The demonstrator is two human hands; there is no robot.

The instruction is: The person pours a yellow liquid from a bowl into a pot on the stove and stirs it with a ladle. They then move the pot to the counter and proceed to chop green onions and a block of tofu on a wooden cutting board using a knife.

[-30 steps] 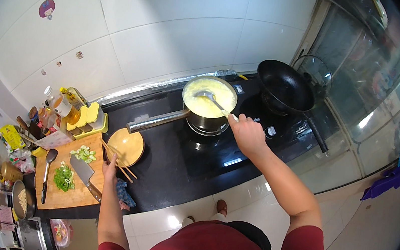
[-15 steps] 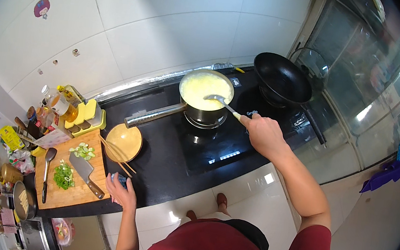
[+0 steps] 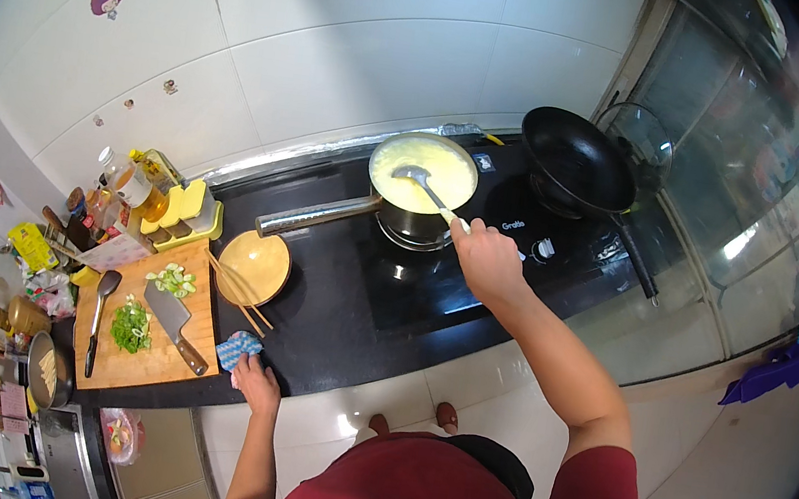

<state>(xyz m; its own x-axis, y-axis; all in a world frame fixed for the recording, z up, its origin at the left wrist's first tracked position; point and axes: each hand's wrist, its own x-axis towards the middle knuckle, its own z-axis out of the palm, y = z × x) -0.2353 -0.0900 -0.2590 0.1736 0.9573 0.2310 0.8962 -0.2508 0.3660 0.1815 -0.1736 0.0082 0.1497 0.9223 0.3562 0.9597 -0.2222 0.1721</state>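
My right hand (image 3: 491,262) grips the pale handle of a metal serving spoon (image 3: 430,191). Its head dips into pale yellow, soupy food (image 3: 435,168) in a long-handled saucepan (image 3: 318,216) on the cooktop. Down at the counter's front edge, my left hand (image 3: 257,385) has its fingers on a blue and pink cloth (image 3: 238,347); part of their hold is hidden. Just left of it lies a cleaver (image 3: 173,321) on a wooden cutting board (image 3: 186,378). Beyond the cloth is a yellowish bowl (image 3: 256,263), with chopsticks (image 3: 243,291) resting across its edge.
A black wok (image 3: 577,162) stands on the right burner, its handle toward the front right, a glass lid (image 3: 651,141) behind it. Chopped greens (image 3: 130,327), sliced pale pieces (image 3: 171,280) and a black spatula (image 3: 97,326) lie on the board. Bottles (image 3: 135,185) stand behind.
My right hand has shifted left, moving the spoon head toward the middle of the pan. My left hand has gone from spread above the cloth to touching its near edge. The view has shifted slightly.
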